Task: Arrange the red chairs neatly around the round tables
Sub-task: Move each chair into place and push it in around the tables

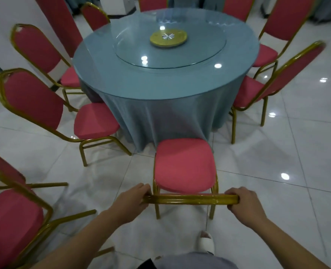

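Waiting chair (11, 220): stands at the lower left, well apart from the round table (102, 70) and outside the ring. I judge it has yet to be set in.
Near left chair (34, 101): its seat is turned toward the table, just beside the tablecloth (160, 117), and its back faces outward. A farther left chair (36, 47) stands the same way, so that side of the ring looks formed.
Left hand (135, 199): the fingers curl round the left end of the top rail (190, 199), clasping it.
Held chair (184, 164): stands directly before the person, between the hands and the table.
Heading: the seat front points at the table's middle. The back-to-front axis runs straight away from the person, and the top rail lies crosswise, left to right.
Seat edge: it sits at the hem of the cloth, but I cannot tell whether it touches.
Right hand (244, 204): the fingers wrap the rail's right corner, grasping it firmly.
Why this hold: one hand at each end of the rail probably keeps the chair from swinging, so it goes in square to the table.
Near right chair (246, 92): its seat is tucked against the cloth and its back faces outward. A far right chair (289, 18) stands beyond it, and the gap between these and the left chairs is where the held chair fits.
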A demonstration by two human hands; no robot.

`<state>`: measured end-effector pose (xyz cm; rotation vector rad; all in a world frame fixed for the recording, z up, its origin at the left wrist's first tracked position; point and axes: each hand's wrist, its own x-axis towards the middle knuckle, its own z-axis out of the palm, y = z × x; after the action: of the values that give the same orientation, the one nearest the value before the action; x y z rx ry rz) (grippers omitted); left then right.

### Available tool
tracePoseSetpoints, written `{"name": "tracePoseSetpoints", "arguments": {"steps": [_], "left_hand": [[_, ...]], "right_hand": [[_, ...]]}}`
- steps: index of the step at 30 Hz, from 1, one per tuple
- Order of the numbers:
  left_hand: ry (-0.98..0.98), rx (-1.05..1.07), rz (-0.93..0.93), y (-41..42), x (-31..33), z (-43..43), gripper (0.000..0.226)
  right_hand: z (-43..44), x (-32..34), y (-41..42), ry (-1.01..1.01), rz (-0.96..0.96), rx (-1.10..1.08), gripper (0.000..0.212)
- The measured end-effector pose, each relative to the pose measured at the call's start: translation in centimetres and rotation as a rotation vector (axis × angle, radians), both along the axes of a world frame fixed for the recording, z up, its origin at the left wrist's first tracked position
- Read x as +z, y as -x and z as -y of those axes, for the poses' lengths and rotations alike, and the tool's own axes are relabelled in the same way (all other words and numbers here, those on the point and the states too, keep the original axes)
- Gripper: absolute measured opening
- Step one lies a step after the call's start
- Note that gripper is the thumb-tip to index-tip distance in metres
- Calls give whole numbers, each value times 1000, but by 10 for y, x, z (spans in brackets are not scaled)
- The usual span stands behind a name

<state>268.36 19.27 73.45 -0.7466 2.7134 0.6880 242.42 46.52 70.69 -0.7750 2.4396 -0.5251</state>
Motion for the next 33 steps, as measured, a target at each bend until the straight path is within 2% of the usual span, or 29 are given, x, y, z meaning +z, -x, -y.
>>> {"name": "tracePoseSetpoints", "arguments": {"steps": [5, 7, 10, 12, 16, 21, 30, 33], "left_hand": [[-44, 16, -39, -22, -17, -8, 34], [34, -19, -30, -15, -24, -12, 41], [-16, -39, -88, -8, -32, -15, 26], [-35, -20, -109, -11, -36, -13, 17], [-7, -18, -114, -16, -39, -6, 25], [-54, 77, -104, 7, -40, 21, 31], [-72, 362, -24, 104, -23, 132, 13], [-50, 449, -32, 139, -23, 158, 12]], "right_hand": [[-17, -2, -52, 41, -7, -90, 34], [-14, -1, -58, 19, -62, -143, 38], [-10, 1, -64, -66, -98, -178, 54], [-8, 2, -65, -88, -96, -154, 54], [5, 1, -53, -83, -84, -135, 52], [53, 1, -8, -31, -89, -61, 44], [183, 6, 83, -72, -101, 104, 4], [220, 7, 119, -79, -83, 137, 9]]}}
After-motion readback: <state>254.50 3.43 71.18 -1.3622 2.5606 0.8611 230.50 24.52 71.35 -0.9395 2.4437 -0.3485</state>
